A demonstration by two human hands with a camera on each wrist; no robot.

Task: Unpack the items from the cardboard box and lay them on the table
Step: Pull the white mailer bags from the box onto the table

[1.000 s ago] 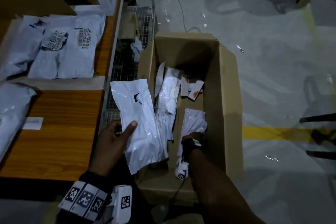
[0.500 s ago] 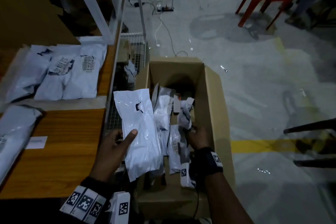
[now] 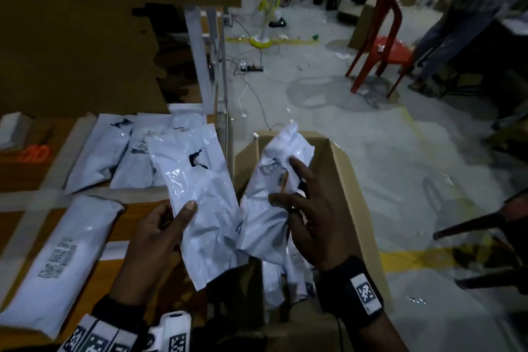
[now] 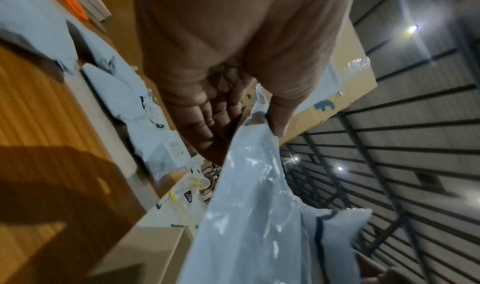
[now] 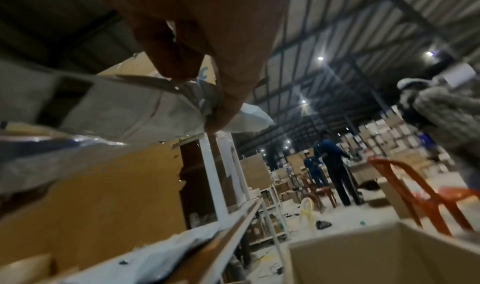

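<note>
The open cardboard box stands on the floor beside the wooden table. My left hand grips a flat white poly mailer by its lower part, thumb on top, over the gap between table and box. In the left wrist view the thumb presses on that mailer. My right hand holds a crumpled bundle of white packets up over the box, its fingers spread. The right wrist view shows its fingers pinching the bundle. More white packets lie in the box.
Several white mailers lie on the table, one near its front edge, with orange scissors at the far left. A white wire rack separates table and box. A red chair, a floor fan and standing people are beyond.
My right hand has come up out of the box with a bundle of packets. My left hand has lifted its mailer higher. The head view has tilted up.
</note>
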